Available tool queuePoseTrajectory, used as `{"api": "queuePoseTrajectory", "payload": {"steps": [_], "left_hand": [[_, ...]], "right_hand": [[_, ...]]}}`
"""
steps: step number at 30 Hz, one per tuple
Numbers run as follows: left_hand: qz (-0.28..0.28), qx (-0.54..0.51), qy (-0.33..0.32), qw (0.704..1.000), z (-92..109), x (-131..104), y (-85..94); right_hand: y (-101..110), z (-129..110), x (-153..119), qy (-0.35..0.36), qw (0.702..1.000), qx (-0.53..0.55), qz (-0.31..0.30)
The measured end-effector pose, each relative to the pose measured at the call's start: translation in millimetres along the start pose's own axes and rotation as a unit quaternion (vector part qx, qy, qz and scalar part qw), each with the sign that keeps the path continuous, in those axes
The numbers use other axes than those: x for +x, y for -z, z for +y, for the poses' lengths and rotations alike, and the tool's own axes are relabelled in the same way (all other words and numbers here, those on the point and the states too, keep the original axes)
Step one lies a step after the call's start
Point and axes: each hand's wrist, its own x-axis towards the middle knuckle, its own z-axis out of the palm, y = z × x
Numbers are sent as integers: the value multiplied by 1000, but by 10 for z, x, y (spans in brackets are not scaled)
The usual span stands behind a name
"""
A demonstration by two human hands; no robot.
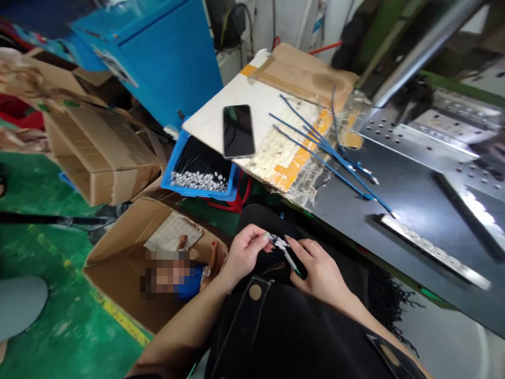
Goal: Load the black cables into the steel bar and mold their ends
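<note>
In front of my lap, my left hand (249, 249) is closed, its thumb and finger pinching a small shiny metal piece (278, 242). My right hand (317, 266) is wrapped round a slim silvery hand tool with a dark green handle (291, 260); its exact kind is unclear. The tool's tip meets the metal piece between my two hands. Beyond them, several blue cables (327, 150) with metal ends lie across the table edge and the dark metal plate. A black phone (238, 130) rests on the white board to the left.
A blue crate (189, 192) holds black strands with shiny metal ends. A person in blue (191, 281) is inside an open cardboard box (114, 268) at lower left. A metal bar (436, 252) lies along the bench edge; machine parts (453, 126) stand at right. Black strands (389, 308) hang below.
</note>
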Motion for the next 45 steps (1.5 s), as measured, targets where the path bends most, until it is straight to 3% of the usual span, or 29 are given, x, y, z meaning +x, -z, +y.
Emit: {"api": "queuePoseTrajectory", "payload": {"steps": [9,18,21,27,35,39,45], "left_hand": [[14,-81,-3,997,-118,-95,39],[34,-54,-17,998,-57,-97,92],[48,-59,-12,997,-67,-108,38],[50,-88,-2,995,-291,-66,-152],[36,-42,-25,998,-94,-48,39],[37,-15,-26,999,-134,14,-15],[80,29,-49,995,-135,-26,-124]], "right_hand": [[-96,44,16,45,999,-25,-7],[-126,16,74,46,998,-30,-16],[-137,64,28,61,998,-22,-5],[-248,314,-105,92,996,10,12],[-92,-45,93,46,999,3,11],[-49,-35,85,7,1000,-1,-2],[-27,-20,42,-3,1000,2,7]]}}
